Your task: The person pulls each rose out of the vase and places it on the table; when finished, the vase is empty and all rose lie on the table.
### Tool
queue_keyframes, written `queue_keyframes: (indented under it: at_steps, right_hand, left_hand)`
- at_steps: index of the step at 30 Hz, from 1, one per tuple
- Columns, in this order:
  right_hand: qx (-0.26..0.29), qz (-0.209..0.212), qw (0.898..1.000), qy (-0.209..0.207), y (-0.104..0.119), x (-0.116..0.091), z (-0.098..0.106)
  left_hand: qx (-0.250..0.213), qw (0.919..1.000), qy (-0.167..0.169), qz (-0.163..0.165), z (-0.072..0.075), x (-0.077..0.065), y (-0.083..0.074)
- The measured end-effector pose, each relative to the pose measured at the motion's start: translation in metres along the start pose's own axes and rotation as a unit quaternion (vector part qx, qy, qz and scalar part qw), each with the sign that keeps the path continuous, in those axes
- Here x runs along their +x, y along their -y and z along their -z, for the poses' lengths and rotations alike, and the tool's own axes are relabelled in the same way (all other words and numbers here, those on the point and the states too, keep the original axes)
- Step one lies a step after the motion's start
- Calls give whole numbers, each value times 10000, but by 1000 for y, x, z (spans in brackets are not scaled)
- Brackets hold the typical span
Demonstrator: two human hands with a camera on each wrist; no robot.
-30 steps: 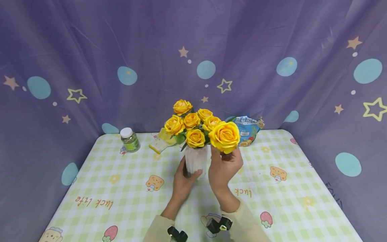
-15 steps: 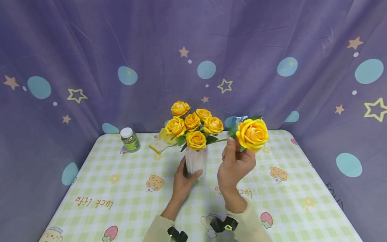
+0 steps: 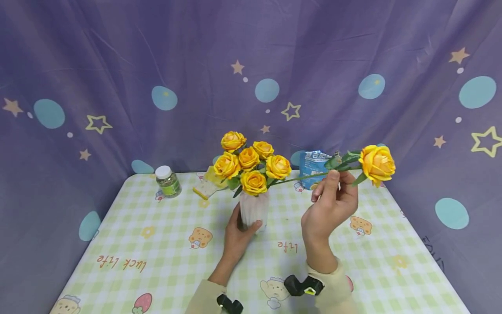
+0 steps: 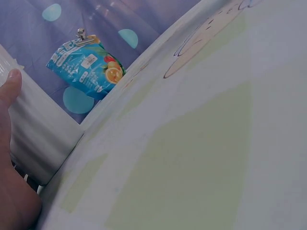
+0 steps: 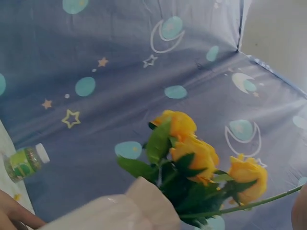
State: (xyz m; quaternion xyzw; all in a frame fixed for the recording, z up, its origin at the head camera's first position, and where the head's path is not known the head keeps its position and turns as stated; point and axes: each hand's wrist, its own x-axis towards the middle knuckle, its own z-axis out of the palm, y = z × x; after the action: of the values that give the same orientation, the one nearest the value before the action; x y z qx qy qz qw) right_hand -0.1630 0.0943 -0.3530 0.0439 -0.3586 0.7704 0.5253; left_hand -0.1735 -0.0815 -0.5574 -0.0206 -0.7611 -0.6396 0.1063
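A white ribbed vase (image 3: 254, 208) stands on the table, filled with several yellow roses (image 3: 249, 158). My left hand (image 3: 238, 235) grips its lower body from the left, the thumb across the front; the left wrist view shows that thumb against the vase (image 4: 41, 129). To the right, my right hand (image 3: 331, 203) pinches the green stem of a single yellow rose (image 3: 377, 165) just below its leaves. That stem lies almost level, its far end reaching back to the vase mouth among the other flowers. In the right wrist view the stem (image 5: 249, 206) runs from the vase's rim.
A blue pouch (image 3: 311, 168) with a metal clip stands at the back, partly behind the rose stem. At the back left are a jar with a white lid (image 3: 168, 181) and a yellow and white cloth (image 3: 211, 183). A purple curtain (image 3: 188, 52) hangs behind the checked tablecloth (image 3: 164, 279).
My right hand has moved right with the single rose, away from the vase, and more of its stem shows. The left hand and vase stay in place.
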Motion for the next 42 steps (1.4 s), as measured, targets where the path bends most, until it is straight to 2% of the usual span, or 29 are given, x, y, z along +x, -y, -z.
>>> queue_keyframes:
  at_steps: [6,12,17,25,29,32,36,39,42]
  right_hand:
    - [217,-110,9996,-137,-1,16,7]
    - [186,-289,9993,-130,-1,27,14]
    - [225,-578,9980,-100,0,38,20]
    - [-163,-1323,9911,-46,-1,56,28]
    - [-587,-1606,9848,298,-6,63,36]
    - [-960,-1820,9761,700,-11,66,44]
    - [-1627,-2068,9570,1224,-19,67,52]
    - [-2241,-2220,9353,1605,-24,66,56]
    - [-2829,-2406,9048,2083,-26,65,60]
  left_hand:
    - [49,10000,3,63,0,0,0]
    - [62,9999,-2,120,1,0,-2]
    - [99,9999,16,136,1,0,-2]
    - [138,9998,23,165,1,-1,-3]
    - [168,9997,26,151,1,-1,-3]
    - [156,9998,34,127,1,-1,-2]
    - [116,9999,43,99,1,0,-2]
    - [105,9999,38,107,1,0,-2]
    - [99,9999,39,113,0,0,-3]
